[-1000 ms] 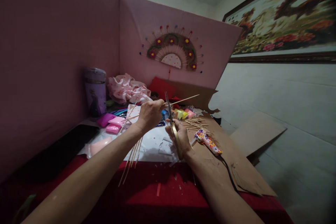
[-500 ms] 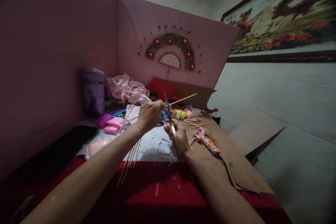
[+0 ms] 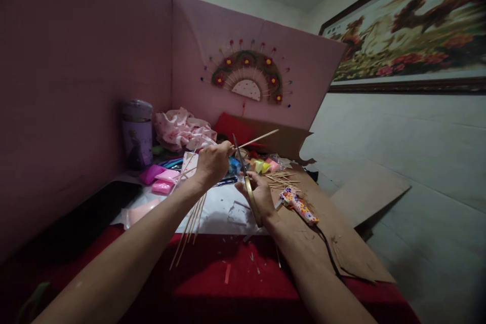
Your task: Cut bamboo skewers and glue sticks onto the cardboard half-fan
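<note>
My left hand (image 3: 214, 163) is closed on a thin wooden skewer (image 3: 261, 137), which sticks out past the fist to the upper right and also shows on the fist's left side. In my right hand (image 3: 260, 195) is a pair of scissors (image 3: 248, 187) with gold-coloured handles, blades pointing up. The blades meet the skewer just right of my left fist; whether they are apart there is too small to tell. Several long skewers (image 3: 190, 228) lie beneath my left forearm on white paper (image 3: 220, 207). Short stick pieces (image 3: 283, 180) are piled to the right.
A patterned glue gun (image 3: 299, 206) with a black cord rests on cardboard (image 3: 334, 233) at right. Pink packets (image 3: 162, 187), a purple tumbler (image 3: 136, 136) and crumpled pink cloth (image 3: 184, 129) stand left. A decorated half-round fan (image 3: 246, 73) is on the pink board behind.
Both hands have shifted slightly left, with the skewer and scissors. The skewer's far end is a little higher and further left, and the scissors lean more to the left.
</note>
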`<state>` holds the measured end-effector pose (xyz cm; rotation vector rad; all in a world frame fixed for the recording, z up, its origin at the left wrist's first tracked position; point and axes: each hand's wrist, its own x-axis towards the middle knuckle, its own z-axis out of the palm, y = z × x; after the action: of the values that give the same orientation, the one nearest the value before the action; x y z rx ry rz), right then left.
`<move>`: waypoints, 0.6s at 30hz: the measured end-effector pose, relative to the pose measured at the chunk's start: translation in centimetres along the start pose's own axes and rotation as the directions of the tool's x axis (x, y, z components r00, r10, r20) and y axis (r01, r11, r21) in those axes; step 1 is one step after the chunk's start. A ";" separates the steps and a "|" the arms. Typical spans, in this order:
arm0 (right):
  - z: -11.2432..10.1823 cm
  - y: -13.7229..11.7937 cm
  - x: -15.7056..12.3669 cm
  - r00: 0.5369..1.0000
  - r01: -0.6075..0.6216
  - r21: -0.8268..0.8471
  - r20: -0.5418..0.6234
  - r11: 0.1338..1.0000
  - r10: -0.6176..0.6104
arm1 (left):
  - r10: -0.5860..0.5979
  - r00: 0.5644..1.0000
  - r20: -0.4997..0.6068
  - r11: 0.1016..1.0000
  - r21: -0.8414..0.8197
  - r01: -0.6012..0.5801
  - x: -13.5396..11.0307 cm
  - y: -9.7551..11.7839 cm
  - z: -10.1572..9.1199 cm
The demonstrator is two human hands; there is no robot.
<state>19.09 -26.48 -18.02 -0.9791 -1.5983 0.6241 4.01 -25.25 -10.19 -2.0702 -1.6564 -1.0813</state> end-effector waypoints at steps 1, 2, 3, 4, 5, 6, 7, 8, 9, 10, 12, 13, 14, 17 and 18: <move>-0.1 0.0 0.1 1.000 -0.003 -0.020 0.004 1.000 0.003 | -0.033 0.999 -0.020 0.999 0.003 0.033 0.1 -0.3 0.0; -0.2 0.0 0.1 1.000 -0.018 -0.039 0.005 0.999 0.018 | -0.070 0.997 -0.044 0.998 -0.002 0.069 0.3 -0.6 -0.1; -0.3 0.0 0.1 0.999 -0.040 -0.063 0.004 0.997 0.040 | -0.112 0.991 -0.072 0.994 -0.015 0.111 0.5 -1.0 -0.1; -0.3 0.0 0.1 0.998 -0.066 -0.097 0.004 0.993 0.067 | -0.150 0.984 -0.099 0.989 -0.034 0.147 0.6 -1.4 -0.2; -0.4 0.0 0.1 0.996 -0.088 -0.144 0.007 0.986 0.089 | -0.180 0.976 -0.121 0.983 -0.053 0.175 0.8 -1.8 -0.2; -0.4 0.0 0.1 0.995 -0.097 -0.210 0.011 0.973 0.102 | -0.206 0.968 -0.140 0.978 -0.070 0.198 0.9 -2.1 -0.2; -0.5 0.0 0.0 0.995 -0.091 -0.295 0.018 0.951 0.100 | -0.224 0.962 -0.153 0.973 -0.082 0.214 0.9 -2.3 -0.2; -0.5 0.0 -0.1 0.996 -0.066 -0.394 0.029 0.917 0.084 | -0.237 0.958 -0.162 0.970 -0.089 0.225 0.9 -2.5 -0.2; -0.6 -0.1 -0.2 0.997 -0.029 -0.498 0.043 0.867 0.058 | -0.244 0.955 -0.168 0.969 -0.093 0.231 0.9 -2.5 -0.2; -0.6 -0.2 -0.3 0.998 0.008 -0.593 0.058 0.805 0.033 | -0.243 0.955 -0.170 0.969 -0.095 0.229 0.9 -2.5 -0.1; -0.6 -0.5 -0.5 0.996 0.050 -0.732 0.090 0.679 0.023 | -0.230 0.959 -0.166 0.971 -0.097 0.216 0.8 -2.4 0.0; -0.6 -0.6 -0.6 0.994 0.053 -0.776 0.102 0.629 0.043 | -0.223 0.961 -0.164 0.973 -0.099 0.209 0.7 -2.4 0.1; -0.5 -0.7 -0.7 0.991 0.048 -0.807 0.110 0.588 0.070 | -0.216 0.963 -0.163 0.974 -0.099 0.202 0.7 -2.3 0.1; -0.5 -0.8 -0.8 0.982 0.039 -0.849 0.130 0.526 0.138 | -0.201 0.967 -0.159 0.977 -0.099 0.187 0.6 -2.2 0.3; -0.5 -0.8 -0.8 0.979 0.044 -0.849 0.141 0.527 0.145 | -0.199 0.967 -0.157 0.978 -0.098 0.185 0.6 -2.2 0.3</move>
<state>19.38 -27.62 -17.70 -1.7310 -2.1091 -0.1196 2.14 -23.99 -10.50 -1.8379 -1.7830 -1.3660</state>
